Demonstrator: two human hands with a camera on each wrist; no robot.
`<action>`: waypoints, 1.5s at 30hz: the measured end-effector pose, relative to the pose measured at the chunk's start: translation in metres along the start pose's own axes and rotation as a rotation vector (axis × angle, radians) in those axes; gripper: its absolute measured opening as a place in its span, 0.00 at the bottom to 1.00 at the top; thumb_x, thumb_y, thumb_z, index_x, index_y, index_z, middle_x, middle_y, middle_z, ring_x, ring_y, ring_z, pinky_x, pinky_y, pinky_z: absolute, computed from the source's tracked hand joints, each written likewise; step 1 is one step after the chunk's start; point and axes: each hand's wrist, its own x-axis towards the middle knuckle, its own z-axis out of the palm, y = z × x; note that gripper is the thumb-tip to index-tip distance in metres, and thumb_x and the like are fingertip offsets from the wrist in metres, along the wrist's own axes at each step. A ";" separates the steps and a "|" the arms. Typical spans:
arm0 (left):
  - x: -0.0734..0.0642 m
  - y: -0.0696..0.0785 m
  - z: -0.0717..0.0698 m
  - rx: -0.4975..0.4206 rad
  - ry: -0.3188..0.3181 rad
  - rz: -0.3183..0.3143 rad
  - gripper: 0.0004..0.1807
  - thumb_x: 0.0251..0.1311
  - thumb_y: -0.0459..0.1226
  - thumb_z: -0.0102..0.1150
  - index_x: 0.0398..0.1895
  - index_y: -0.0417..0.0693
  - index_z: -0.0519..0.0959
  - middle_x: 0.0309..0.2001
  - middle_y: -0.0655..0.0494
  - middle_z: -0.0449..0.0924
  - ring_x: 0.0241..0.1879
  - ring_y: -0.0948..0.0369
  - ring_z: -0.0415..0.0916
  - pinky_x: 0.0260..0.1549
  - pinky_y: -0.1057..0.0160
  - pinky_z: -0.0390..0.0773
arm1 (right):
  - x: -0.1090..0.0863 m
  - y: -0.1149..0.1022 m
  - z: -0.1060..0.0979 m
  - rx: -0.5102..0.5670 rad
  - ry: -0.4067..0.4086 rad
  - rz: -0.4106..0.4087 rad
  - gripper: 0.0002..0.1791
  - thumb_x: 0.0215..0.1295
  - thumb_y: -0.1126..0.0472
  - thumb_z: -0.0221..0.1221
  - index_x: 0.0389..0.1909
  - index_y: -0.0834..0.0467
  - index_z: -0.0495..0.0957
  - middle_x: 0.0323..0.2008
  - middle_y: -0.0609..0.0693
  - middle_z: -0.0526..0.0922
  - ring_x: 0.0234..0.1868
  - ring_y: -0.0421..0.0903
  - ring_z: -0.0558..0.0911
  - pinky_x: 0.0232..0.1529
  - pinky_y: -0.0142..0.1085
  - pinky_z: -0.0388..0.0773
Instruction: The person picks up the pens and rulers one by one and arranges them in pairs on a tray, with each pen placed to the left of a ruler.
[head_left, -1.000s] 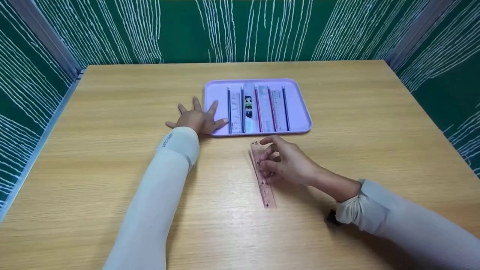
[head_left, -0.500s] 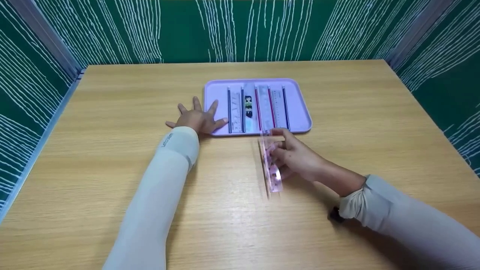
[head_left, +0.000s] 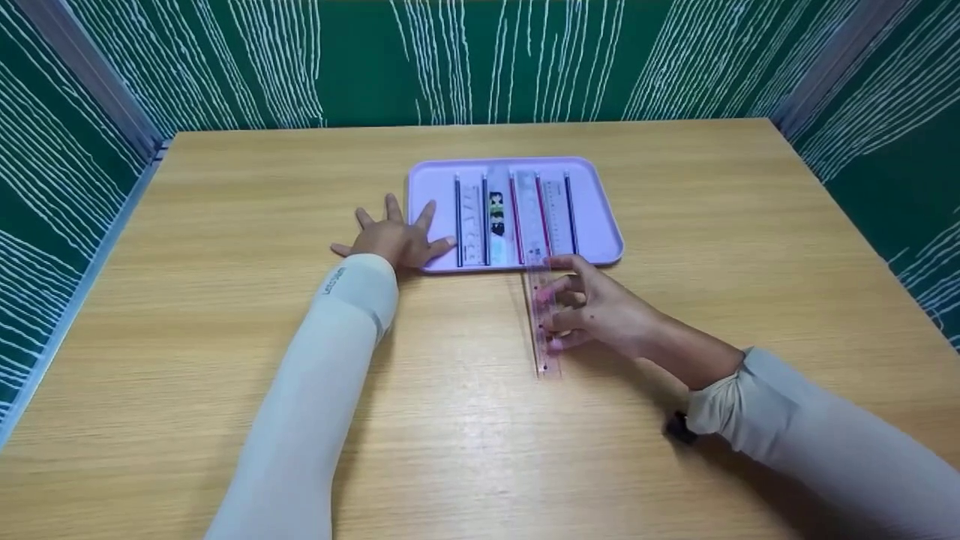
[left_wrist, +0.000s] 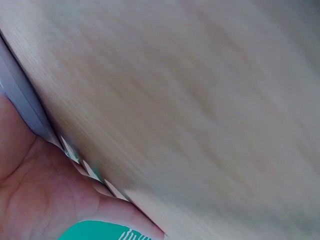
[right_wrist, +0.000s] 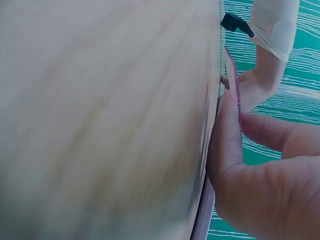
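Observation:
My left hand point(head_left: 386, 241) rests with fingers spread at the left front corner of a purple tray point(head_left: 602, 232), thumb on the tray and other fingers on the table. My right hand point(head_left: 604, 311) pinches a pink see-through ruler point(head_left: 538, 304) in front of the tray. The ruler's far end reaches the tray's front rim; its near end is above the table. In the right wrist view, the pink ruler point(right_wrist: 233, 75) appears edge-on between thumb and fingers. On the tray lie dark pencils point(head_left: 459, 225), red pencils point(head_left: 517, 221) and clear rulers point(head_left: 471, 225), side by side.
The wooden table point(head_left: 225, 195) runs back to a green wall point(head_left: 360, 67) with white streaks. More such panels stand at both sides. A patterned ruler point(head_left: 496, 214) with cartoon figures lies among the pencils. A dark object point(head_left: 680, 427) sits at the right cuff.
My right hand has lifted the pink ruler off the table and moved it forward and slightly right, to the tray's front rim. The left hand has stayed put.

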 end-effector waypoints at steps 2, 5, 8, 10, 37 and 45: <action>0.001 -0.001 0.000 -0.005 -0.003 -0.001 0.44 0.67 0.71 0.40 0.80 0.83 0.33 0.83 0.49 0.17 0.77 0.30 0.16 0.60 0.13 0.33 | 0.000 0.000 -0.001 -0.002 0.009 -0.002 0.47 0.61 0.78 0.61 0.76 0.49 0.51 0.60 0.61 0.68 0.49 0.56 0.83 0.48 0.54 0.87; 0.001 -0.001 0.000 -0.009 -0.009 -0.002 0.44 0.67 0.71 0.39 0.80 0.83 0.32 0.82 0.50 0.16 0.77 0.30 0.15 0.60 0.13 0.33 | 0.001 0.001 -0.004 -0.022 0.018 -0.002 0.46 0.63 0.76 0.62 0.76 0.49 0.51 0.57 0.61 0.69 0.45 0.56 0.84 0.45 0.54 0.88; 0.002 -0.001 0.001 -0.010 -0.015 -0.004 0.45 0.67 0.71 0.39 0.80 0.83 0.32 0.82 0.50 0.15 0.77 0.30 0.14 0.60 0.13 0.33 | 0.002 0.001 -0.007 -0.034 0.022 0.002 0.46 0.65 0.75 0.61 0.77 0.48 0.50 0.54 0.60 0.71 0.41 0.55 0.84 0.43 0.54 0.88; 0.002 -0.001 0.001 -0.013 -0.017 -0.004 0.45 0.67 0.72 0.39 0.80 0.83 0.31 0.82 0.50 0.15 0.77 0.30 0.14 0.60 0.13 0.33 | 0.003 0.000 -0.009 -0.034 0.025 0.002 0.46 0.66 0.75 0.60 0.77 0.47 0.49 0.53 0.59 0.71 0.40 0.54 0.84 0.42 0.54 0.88; 0.001 0.001 -0.001 -0.005 -0.005 -0.008 0.45 0.66 0.72 0.39 0.80 0.83 0.32 0.83 0.50 0.16 0.77 0.30 0.15 0.61 0.13 0.35 | 0.037 -0.033 -0.078 -0.097 0.326 -0.011 0.38 0.74 0.70 0.56 0.79 0.45 0.56 0.60 0.54 0.71 0.51 0.51 0.84 0.43 0.41 0.89; 0.003 -0.001 0.000 -0.009 -0.009 -0.009 0.46 0.66 0.72 0.40 0.80 0.83 0.32 0.82 0.50 0.15 0.77 0.30 0.14 0.61 0.13 0.34 | 0.055 -0.038 -0.096 -0.197 0.424 0.023 0.38 0.74 0.70 0.56 0.80 0.44 0.57 0.60 0.53 0.72 0.51 0.50 0.84 0.46 0.39 0.88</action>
